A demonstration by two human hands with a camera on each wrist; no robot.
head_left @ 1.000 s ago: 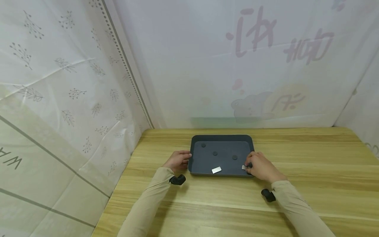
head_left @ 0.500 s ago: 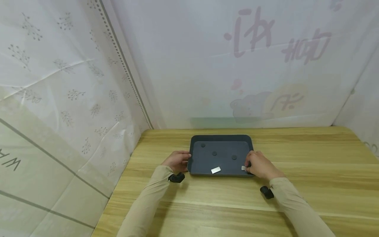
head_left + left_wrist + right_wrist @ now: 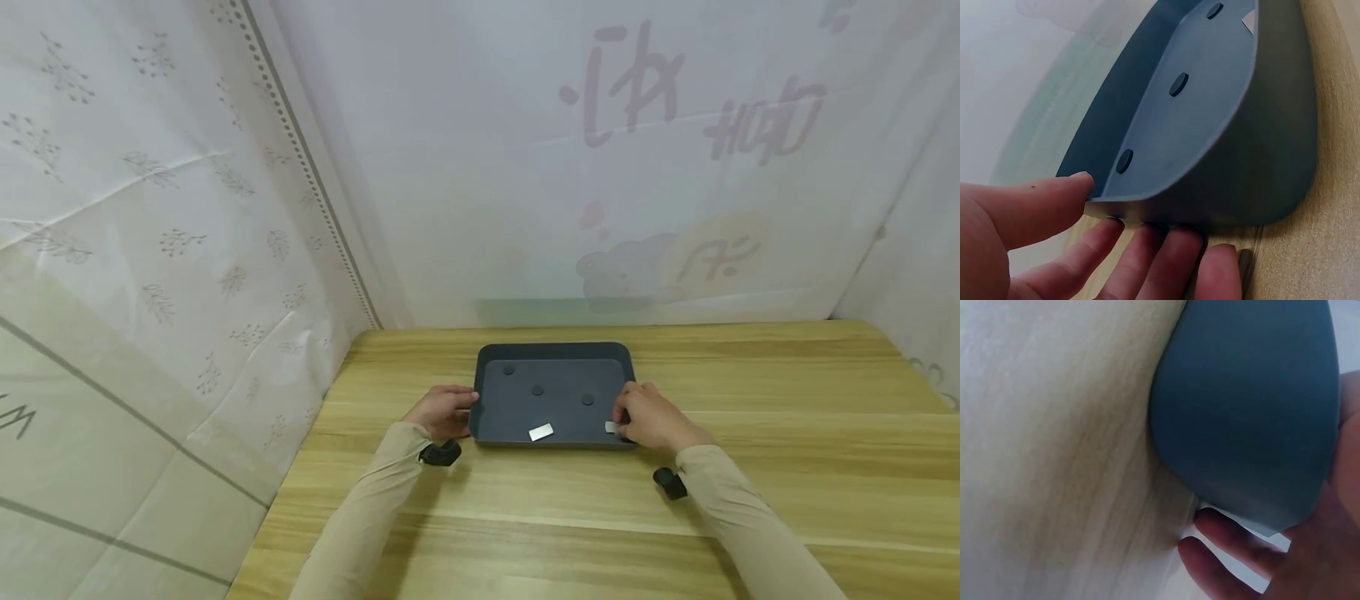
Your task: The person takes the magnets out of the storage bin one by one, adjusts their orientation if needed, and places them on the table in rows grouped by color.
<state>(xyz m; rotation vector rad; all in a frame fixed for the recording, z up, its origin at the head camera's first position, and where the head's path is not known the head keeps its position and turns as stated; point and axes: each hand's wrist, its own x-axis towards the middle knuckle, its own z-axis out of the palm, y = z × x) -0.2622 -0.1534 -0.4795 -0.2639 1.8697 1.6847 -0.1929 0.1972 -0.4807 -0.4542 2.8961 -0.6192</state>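
Note:
A dark grey tray [image 3: 553, 354] lies on the wooden table. Inside it are three small black discs [image 3: 537, 390] and two small white rectangular pieces [image 3: 541, 432]. My left hand [image 3: 442, 411] grips the tray's left end. In the left wrist view its thumb [image 3: 1041, 200] lies on the rim of the tray [image 3: 1272, 137] and its fingers [image 3: 1166, 256] curl under the outer wall. My right hand [image 3: 648, 417] holds the tray's front right corner, beside one white piece [image 3: 610, 427]. The right wrist view shows fingers [image 3: 1222, 550] wrapped under the tray [image 3: 1247, 406].
The wooden table [image 3: 750, 375] stretches to the right and front of the tray. White printed sheets [image 3: 187, 250] close in the left side and the back. A black wrist camera mount [image 3: 440, 453] sits on each sleeve.
The head view has drifted slightly. Both hands stay on the tray's ends and the tray has not visibly moved on the table.

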